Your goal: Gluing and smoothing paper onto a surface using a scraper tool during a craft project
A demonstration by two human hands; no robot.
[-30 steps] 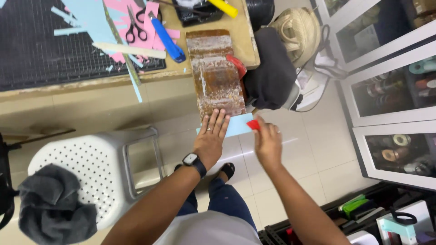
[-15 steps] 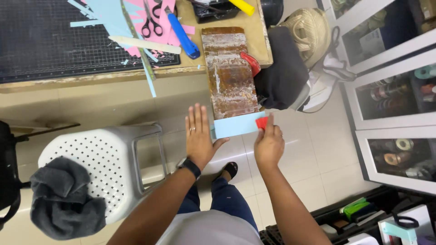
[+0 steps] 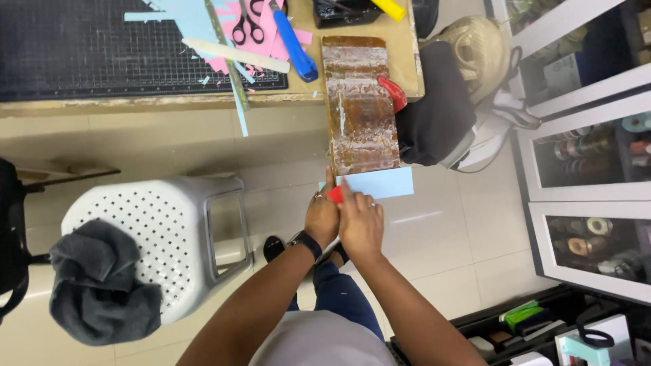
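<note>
We take the stained brown board (image 3: 359, 102) as our landmark; it juts off the near edge of the worktop (image 3: 203, 102). Left of the board on the worktop lies a black cutting mat (image 3: 102, 47) with pink and blue paper scraps, scissors (image 3: 249, 24), a pale ruler (image 3: 234, 55) and a blue utility knife (image 3: 293, 42). Below and left of the board stands a white perforated stool (image 3: 146, 230) with a grey cloth (image 3: 102, 285) draped on its corner. Right of the board hangs a black bag (image 3: 434, 108), and beyond it stand glass-fronted cabinets (image 3: 590, 176) holding rolls of tape and other small items we cannot make out. A red clamp (image 3: 393, 91) grips the board's right edge. A light blue paper sheet (image 3: 376, 183) lies at the board's near end. Our left hand (image 3: 322, 217) and right hand (image 3: 361, 224) are pressed together there, both closed around a small red tool (image 3: 336, 195) touching the sheet.
</note>
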